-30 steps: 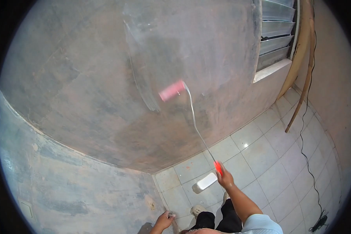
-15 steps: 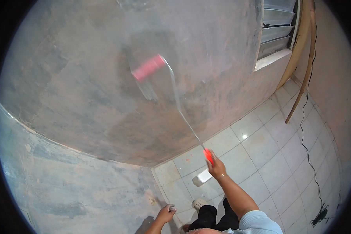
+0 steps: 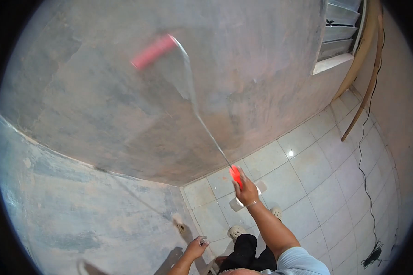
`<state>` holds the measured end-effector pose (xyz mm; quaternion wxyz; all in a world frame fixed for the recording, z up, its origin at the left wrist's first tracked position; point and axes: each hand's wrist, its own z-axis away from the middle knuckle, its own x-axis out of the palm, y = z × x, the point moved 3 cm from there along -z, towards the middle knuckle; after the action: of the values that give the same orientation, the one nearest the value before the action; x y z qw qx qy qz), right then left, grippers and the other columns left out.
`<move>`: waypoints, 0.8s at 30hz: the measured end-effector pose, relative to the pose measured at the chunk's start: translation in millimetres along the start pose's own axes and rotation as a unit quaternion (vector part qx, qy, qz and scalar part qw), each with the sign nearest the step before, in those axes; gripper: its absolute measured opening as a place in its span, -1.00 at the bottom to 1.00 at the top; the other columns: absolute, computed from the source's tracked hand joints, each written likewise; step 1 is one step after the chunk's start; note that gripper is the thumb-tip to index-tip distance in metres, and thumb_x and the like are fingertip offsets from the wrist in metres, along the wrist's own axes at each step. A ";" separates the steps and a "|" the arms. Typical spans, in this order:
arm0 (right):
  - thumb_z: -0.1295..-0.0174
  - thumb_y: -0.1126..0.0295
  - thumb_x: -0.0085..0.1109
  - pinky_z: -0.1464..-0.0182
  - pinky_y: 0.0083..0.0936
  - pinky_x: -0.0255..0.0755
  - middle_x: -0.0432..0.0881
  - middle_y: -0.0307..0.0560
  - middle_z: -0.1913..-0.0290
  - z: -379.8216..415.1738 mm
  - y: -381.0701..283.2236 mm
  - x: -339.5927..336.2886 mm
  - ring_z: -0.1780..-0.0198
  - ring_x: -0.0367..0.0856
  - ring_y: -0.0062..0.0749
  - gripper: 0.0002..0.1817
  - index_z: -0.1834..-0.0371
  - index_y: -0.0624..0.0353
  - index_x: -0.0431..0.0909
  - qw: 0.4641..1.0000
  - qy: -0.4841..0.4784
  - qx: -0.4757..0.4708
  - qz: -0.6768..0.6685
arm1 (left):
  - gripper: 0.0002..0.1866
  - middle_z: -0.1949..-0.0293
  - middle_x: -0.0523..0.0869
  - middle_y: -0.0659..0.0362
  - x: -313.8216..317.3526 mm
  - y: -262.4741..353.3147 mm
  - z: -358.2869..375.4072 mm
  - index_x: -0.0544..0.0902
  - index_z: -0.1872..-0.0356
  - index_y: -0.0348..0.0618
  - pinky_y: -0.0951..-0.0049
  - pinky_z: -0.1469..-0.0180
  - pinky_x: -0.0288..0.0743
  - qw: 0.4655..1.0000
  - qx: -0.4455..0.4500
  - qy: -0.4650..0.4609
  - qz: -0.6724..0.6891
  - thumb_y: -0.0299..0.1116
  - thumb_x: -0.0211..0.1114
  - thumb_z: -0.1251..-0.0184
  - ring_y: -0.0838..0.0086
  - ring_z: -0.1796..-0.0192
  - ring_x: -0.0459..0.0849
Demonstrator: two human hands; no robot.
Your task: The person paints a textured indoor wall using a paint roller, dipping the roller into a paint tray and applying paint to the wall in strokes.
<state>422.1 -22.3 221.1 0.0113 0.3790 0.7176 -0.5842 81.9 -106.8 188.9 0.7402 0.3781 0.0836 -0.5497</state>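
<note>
Roller (image 3: 153,51) pressed high on the wall (image 3: 101,101), left of the louvred window (image 3: 342,32). My right hand (image 3: 246,191) grips its red handle; my left hand (image 3: 196,249), low by the wall, pinches something small I cannot identify

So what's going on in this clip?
A person is rolling a wet coat onto a bare, patchy wall. The right hand grips the red handle of a long paint roller, whose pink sleeve is pressed high on the wall beside a glossy wet stripe. The left hand hangs low near the corner, closed around something small. A white tray sits on the tiled floor.
</note>
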 end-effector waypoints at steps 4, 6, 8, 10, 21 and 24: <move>-0.30 0.31 0.06 -0.10 -0.30 0.47 0.46 0.16 -0.25 118.3 94.3 14.0 -0.13 0.55 0.02 -0.41 -0.41 0.12 0.20 0.995 -0.055 0.078 0.019 | -0.54 0.14 0.70 -0.06 -6.9 -5.7 12.3 0.52 -0.07 -0.18 0.28 0.00 0.52 1.000 -0.002 0.011 -0.004 -0.09 0.26 -0.29 0.14 0.07 0.69; -0.31 0.34 0.05 -0.10 -0.22 0.47 0.46 0.21 -0.24 137.8 100.2 16.4 -0.16 0.51 0.10 -0.41 -0.41 0.15 0.18 0.976 -0.116 0.182 -0.011 | -0.54 0.13 0.70 -0.06 8.0 -56.2 3.9 0.52 -0.07 -0.18 0.27 0.00 0.52 1.000 -0.004 0.016 -0.004 -0.08 0.25 -0.29 0.13 0.06 0.68; -0.30 0.35 0.06 -0.05 -0.25 0.49 0.48 0.21 -0.20 109.5 68.7 30.1 -0.11 0.54 0.11 -0.40 -0.42 0.14 0.17 0.993 -0.074 0.094 0.007 | -0.54 0.13 0.70 -0.07 15.7 -69.2 9.5 0.52 -0.07 -0.18 0.27 0.00 0.51 1.000 -0.011 0.013 -0.003 -0.07 0.25 -0.29 0.12 0.06 0.68; -0.29 0.35 0.09 0.00 -0.26 0.51 0.50 0.22 -0.18 43.5 11.1 29.0 -0.05 0.57 0.12 -0.38 -0.42 0.13 0.17 0.996 -0.056 0.062 -0.005 | -0.52 0.11 0.69 -0.09 4.6 -41.0 19.3 0.52 -0.07 -0.19 0.26 -0.02 0.50 0.998 -0.059 -0.024 0.017 -0.04 0.23 -0.29 0.10 0.05 0.67; -0.33 0.30 0.04 -0.08 -0.28 0.49 0.48 0.19 -0.23 153.4 75.1 46.7 -0.12 0.55 0.12 -0.39 -0.43 0.16 0.13 0.982 -0.109 0.153 0.002 | -0.49 0.10 0.68 -0.09 2.7 -44.3 25.4 0.51 -0.08 -0.21 0.27 -0.02 0.50 1.000 -0.011 0.010 0.010 -0.02 0.23 -0.29 0.10 0.03 0.66; -0.33 0.27 0.06 -0.05 -0.25 0.49 0.52 0.19 -0.17 97.7 18.3 53.2 -0.10 0.57 0.07 -0.40 -0.41 0.18 0.18 0.999 -0.041 0.033 0.010 | -0.49 0.11 0.70 -0.07 -5.3 -44.2 35.8 0.51 -0.08 -0.21 0.28 -0.01 0.51 1.000 -0.016 0.024 0.012 -0.01 0.23 -0.29 0.12 0.05 0.68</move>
<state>352.6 -76.3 150.5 0.0342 0.3621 0.6928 -0.6227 30.7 -131.0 196.1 0.7508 0.3800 0.1055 -0.5299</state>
